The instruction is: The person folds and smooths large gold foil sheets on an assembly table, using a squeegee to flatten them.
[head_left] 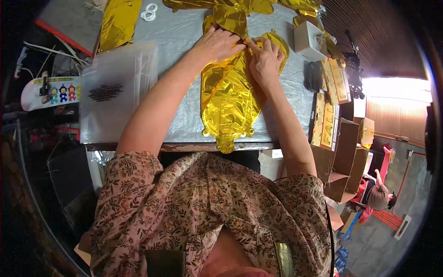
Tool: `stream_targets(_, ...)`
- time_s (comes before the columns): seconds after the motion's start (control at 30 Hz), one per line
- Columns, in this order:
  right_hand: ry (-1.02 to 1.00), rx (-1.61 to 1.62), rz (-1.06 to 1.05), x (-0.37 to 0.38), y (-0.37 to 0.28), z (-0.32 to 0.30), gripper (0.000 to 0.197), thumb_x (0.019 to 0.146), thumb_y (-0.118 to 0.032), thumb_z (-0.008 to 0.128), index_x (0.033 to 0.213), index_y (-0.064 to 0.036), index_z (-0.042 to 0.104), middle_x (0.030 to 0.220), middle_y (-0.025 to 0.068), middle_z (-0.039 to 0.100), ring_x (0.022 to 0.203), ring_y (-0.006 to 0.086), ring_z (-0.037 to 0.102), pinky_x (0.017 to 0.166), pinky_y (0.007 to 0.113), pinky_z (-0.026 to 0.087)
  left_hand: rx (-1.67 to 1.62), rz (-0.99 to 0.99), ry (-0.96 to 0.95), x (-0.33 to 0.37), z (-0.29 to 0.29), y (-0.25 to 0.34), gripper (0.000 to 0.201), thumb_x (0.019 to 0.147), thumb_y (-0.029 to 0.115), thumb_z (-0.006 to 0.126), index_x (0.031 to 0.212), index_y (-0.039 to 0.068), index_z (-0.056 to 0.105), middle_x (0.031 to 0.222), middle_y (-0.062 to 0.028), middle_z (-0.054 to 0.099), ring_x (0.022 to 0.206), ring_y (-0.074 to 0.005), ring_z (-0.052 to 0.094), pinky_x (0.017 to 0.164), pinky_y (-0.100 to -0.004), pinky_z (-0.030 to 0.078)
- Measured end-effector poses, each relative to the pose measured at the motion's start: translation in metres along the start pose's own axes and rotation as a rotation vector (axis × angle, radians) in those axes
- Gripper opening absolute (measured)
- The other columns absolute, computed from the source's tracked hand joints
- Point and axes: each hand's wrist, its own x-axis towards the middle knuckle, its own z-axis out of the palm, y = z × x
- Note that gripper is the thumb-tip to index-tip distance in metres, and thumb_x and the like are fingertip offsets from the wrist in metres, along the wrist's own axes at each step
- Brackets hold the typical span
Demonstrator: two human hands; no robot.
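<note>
A flat, creased gold foil balloon (pixel 228 108) lies on the grey-covered table, its narrow tab hanging over the near edge. Toward its far part, my left hand (pixel 219 45) is closed on the foil with bent fingers, some of them hidden under folds. My right hand (pixel 266 60) sits close beside it, its fingers curled and the index finger and thumb pinching the foil near the left fingertips. More gold foil (pixel 230 16) spreads out just beyond both hands.
At left lies a stack of clear plastic bags (pixel 117 115); a folded gold foil piece (pixel 120 25) and white rings (pixel 149 12) sit farther back. A white box (pixel 309 41) stands at right, near cardboard boxes (pixel 344 157). Another person (pixel 377 194) is at far right.
</note>
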Motion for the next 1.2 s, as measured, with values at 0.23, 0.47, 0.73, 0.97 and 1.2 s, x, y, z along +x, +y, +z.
stream_targets(0.23, -0.025, -0.154, -0.037, -0.001, -0.006, 0.002, 0.033, 0.094, -0.02, 0.061, 0.125, -0.0205, 0.073, 0.128, 0.0057, 0.062, 0.121, 0.0284, 0.054, 0.103, 0.05, 0.035, -0.052, -0.045, -0.037, 0.0, -0.001, -0.001, 0.048, 0.101, 0.051, 0.049, 0.112, 0.01, 0.071, 0.112, -0.0117, 0.072, 0.114, -0.0282, 0.063, 0.101, -0.0484, 0.04)
stream_targets(0.47, 0.023, -0.216, -0.092, -0.002, -0.007, 0.006, 0.032, 0.096, -0.025, 0.061, 0.124, -0.0163, 0.072, 0.133, 0.0044, 0.062, 0.126, 0.0287, 0.053, 0.106, 0.051, 0.034, -0.11, -0.052, -0.06, 0.004, -0.003, -0.005, 0.043, 0.1, 0.047, 0.051, 0.11, 0.011, 0.072, 0.109, -0.0147, 0.073, 0.109, -0.0337, 0.066, 0.098, -0.0507, 0.043)
stream_targets(0.73, -0.112, -0.279, -0.171, 0.004, -0.009, 0.002, 0.039, 0.093, -0.015, 0.054, 0.129, -0.0115, 0.067, 0.144, -0.0004, 0.058, 0.139, 0.0303, 0.045, 0.112, 0.059, 0.026, -0.415, 0.012, 0.204, 0.035, -0.011, -0.067, 0.031, 0.087, 0.018, 0.058, 0.111, 0.003, 0.07, 0.102, -0.0229, 0.072, 0.094, -0.0427, 0.068, 0.087, -0.049, 0.054)
stream_targets(0.97, -0.127, -0.268, -0.128, -0.005, -0.005, 0.0, 0.046, 0.088, -0.01, 0.056, 0.134, -0.012, 0.064, 0.146, 0.0, 0.057, 0.143, 0.028, 0.044, 0.115, 0.061, 0.023, -1.304, -0.617, 0.025, 0.081, -0.06, -0.058, 0.084, 0.083, 0.056, 0.077, 0.142, 0.002, 0.054, 0.13, -0.0208, 0.066, 0.12, -0.0321, 0.063, 0.101, -0.0411, 0.05)
stream_targets(1.2, -0.158, -0.24, -0.107, -0.001, -0.009, 0.001, 0.049, 0.089, -0.008, 0.057, 0.137, -0.0126, 0.063, 0.148, -0.0015, 0.056, 0.145, 0.0246, 0.044, 0.115, 0.066, 0.021, -0.375, -0.307, 0.069, 0.091, -0.04, -0.057, 0.077, 0.076, 0.017, 0.089, 0.14, -0.004, 0.052, 0.121, -0.0227, 0.07, 0.108, -0.0334, 0.069, 0.088, -0.0414, 0.057)
